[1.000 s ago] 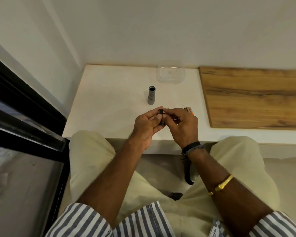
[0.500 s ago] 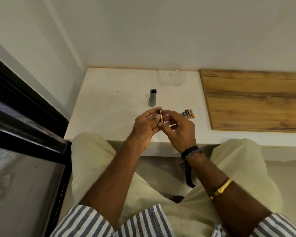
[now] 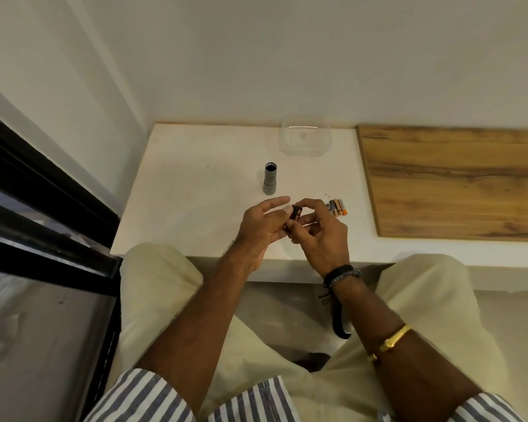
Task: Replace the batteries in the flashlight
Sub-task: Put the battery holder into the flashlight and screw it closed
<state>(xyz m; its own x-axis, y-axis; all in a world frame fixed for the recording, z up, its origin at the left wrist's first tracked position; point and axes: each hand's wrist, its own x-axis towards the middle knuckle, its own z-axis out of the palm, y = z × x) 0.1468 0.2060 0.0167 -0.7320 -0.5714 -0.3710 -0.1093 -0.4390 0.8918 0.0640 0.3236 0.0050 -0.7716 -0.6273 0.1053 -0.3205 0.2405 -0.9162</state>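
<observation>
The grey flashlight body [image 3: 270,181] stands upright on the white counter [image 3: 195,190], its open end up. Just in front of it, both hands hold a small black battery holder [image 3: 295,215] with an orange-tipped battery in it. My right hand [image 3: 319,231] pinches the holder between thumb and fingers. My left hand [image 3: 262,228] supports it from the left, index finger stretched out straight. Loose batteries with orange ends [image 3: 339,206] and a small round cap [image 3: 330,207] lie on the counter just right of my right hand.
A clear plastic container [image 3: 305,140] sits at the back of the counter by the wall. A wooden board [image 3: 457,181] covers the counter's right part. A black window frame [image 3: 43,208] runs along the left. My knees are under the counter's front edge.
My left index finger has lifted and straightened away from the holder. The holder has tilted in my fingers. The loose batteries at right, hidden one second ago, are now in full sight.
</observation>
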